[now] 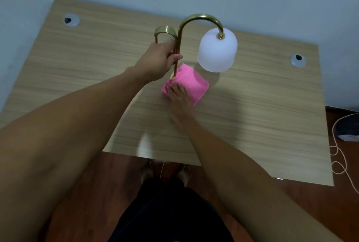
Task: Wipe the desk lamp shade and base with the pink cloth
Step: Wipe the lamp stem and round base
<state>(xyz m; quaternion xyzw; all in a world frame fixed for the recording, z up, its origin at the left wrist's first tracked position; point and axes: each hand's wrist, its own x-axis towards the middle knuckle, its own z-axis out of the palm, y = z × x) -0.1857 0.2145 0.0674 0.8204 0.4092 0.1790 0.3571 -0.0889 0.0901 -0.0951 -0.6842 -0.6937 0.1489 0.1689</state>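
Note:
A brass desk lamp stands mid-desk with a curved gold stem (196,18) and a white frosted shade (217,51) hanging on the right. My left hand (158,61) is closed around the upright stem. A gold handle loop (165,30) shows just behind that hand. The folded pink cloth (191,82) lies over the lamp's base, which is almost fully hidden; only a gold sliver (172,76) shows. My right hand (179,98) presses on the cloth's near edge.
The wooden desk (262,115) has two round cable grommets (71,20) (298,60). A wall runs right behind it. On the floor at right lie a pale cord (339,156) and a dark object (348,128). My bare feet stand below the desk's front edge.

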